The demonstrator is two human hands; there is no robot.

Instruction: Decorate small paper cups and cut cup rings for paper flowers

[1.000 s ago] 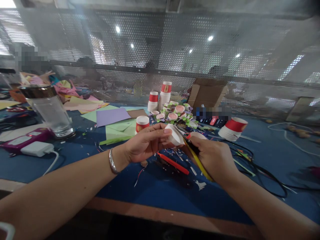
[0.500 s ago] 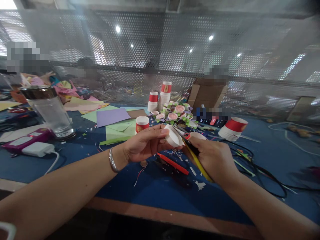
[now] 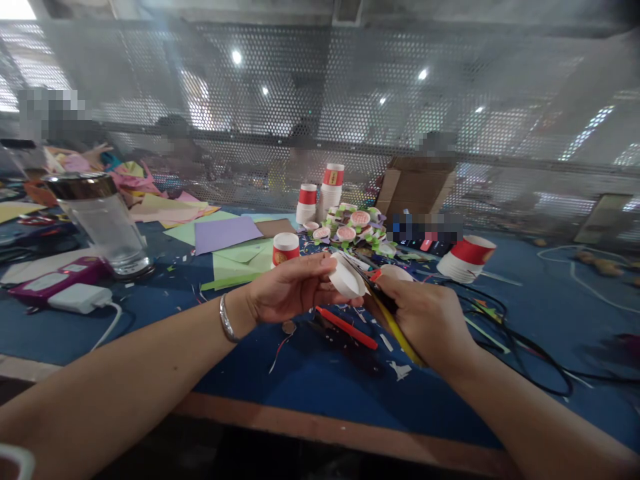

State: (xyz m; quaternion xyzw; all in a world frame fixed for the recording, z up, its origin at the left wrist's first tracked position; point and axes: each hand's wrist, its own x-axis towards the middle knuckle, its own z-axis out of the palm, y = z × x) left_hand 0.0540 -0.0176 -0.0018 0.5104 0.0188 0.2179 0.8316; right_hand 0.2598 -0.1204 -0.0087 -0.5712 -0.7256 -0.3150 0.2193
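Observation:
My left hand (image 3: 297,287) is closed on the short white bottom part of a paper cup (image 3: 345,275), thumb on its near side. My right hand (image 3: 430,320) is wrapped round a pair of scissors (image 3: 397,330) with a yellow and dark handle; the blades lie along the cut rim of the cup part. Below the hands lies a red, rod-shaped tool (image 3: 350,330) among white paper scraps (image 3: 400,371). Just behind my right hand shows part of another red and white paper piece (image 3: 395,272), mostly hidden. A red and white paper cup (image 3: 285,249) stands behind my left hand.
Stacked paper cups (image 3: 331,190) and a heap of small paper flower pieces (image 3: 353,230) stand at the back. Coloured paper sheets (image 3: 227,235), a glass jar (image 3: 113,230) and a purple power strip (image 3: 60,280) are leftward. Rightward lie a tilted cup (image 3: 467,259) and black cables (image 3: 525,347).
The scissors and the cup part have shifted very slightly against each other at the rim. Both hands keep almost the same places and grips.

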